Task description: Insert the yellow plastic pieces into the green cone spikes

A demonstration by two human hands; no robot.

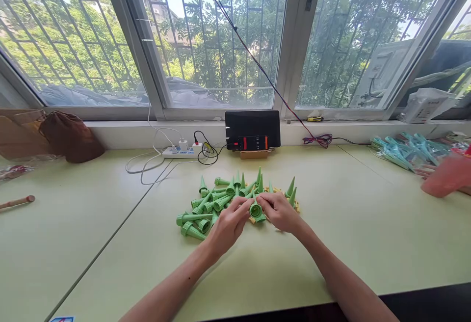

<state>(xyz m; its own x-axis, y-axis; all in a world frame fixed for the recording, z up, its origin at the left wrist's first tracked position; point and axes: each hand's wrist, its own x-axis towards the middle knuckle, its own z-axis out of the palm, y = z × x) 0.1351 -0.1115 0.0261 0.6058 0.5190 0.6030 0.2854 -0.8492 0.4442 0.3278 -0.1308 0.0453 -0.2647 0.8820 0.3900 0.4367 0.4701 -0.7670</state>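
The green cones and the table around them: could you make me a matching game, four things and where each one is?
Things:
1. green cones
2. phone
3. brown bag
4. power strip

Places:
A. far left, at the back of the table
B. just left of the large black screen
C. heaped around the left hand and right hand
D. standing in front of the screen

Pairs: 1-C, 2-D, 3-A, 4-B
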